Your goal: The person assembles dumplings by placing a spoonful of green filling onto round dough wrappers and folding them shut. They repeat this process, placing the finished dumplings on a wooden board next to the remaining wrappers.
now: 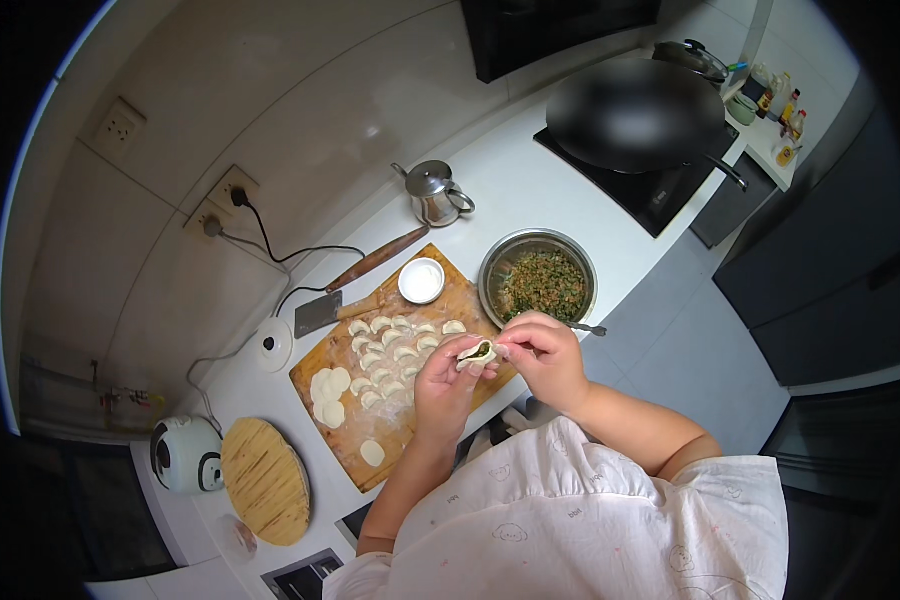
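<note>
A partly folded dumpling (479, 351) with green filling showing in its gap is held above the near right edge of a wooden board (336, 445). My left hand (444, 385) cradles it from below, fingers curled around it. With pinched fingertips, my right hand (543, 362) grips the wrapper's right edge. Several folded dumplings (388, 360) lie in rows on the floured board. Flat round wrappers (329, 392) overlap at its left side, and a single wrapper (372, 453) lies near its front. Beyond my right hand stands a metal bowl (589, 262) of chopped filling (545, 283) with a utensil handle (587, 328) over its rim.
A white bowl of flour (421, 281), a cleaver (319, 314) and a rolling pin (378, 258) are at the board's far side. Behind stands a steel pot (433, 192). A wok (635, 115) sits on the cooktop at right; a round woven lid (266, 480) lies left.
</note>
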A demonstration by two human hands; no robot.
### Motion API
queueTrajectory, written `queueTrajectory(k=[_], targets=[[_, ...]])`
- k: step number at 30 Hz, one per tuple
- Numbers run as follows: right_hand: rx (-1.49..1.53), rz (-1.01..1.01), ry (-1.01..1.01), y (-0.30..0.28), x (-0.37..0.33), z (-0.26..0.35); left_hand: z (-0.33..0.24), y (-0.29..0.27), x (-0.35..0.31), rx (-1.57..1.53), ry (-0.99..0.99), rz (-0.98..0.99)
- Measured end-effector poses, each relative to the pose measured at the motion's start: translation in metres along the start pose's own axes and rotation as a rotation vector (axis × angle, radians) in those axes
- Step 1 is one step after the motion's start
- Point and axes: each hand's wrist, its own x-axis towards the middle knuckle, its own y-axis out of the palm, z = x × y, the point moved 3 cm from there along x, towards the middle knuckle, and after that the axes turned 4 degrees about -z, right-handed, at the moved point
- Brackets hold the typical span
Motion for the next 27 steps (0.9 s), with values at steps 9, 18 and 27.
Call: queueTrajectory(k=[9,18,27], targets=[[-0.109,0.069,-0.087,0.000,0.007,0.005,-0.002,-0.002,0.002,0.032,0.002,-0.034],[-0.038,0.109,-0.040,0.004,0.008,0.007,-0.004,-0.004,0.001,0.055,-0.006,-0.004],[-0.007,0.112,-0.037,0.008,0.005,0.006,-0.009,-0.007,-0.002,0.053,0.002,0.048]])
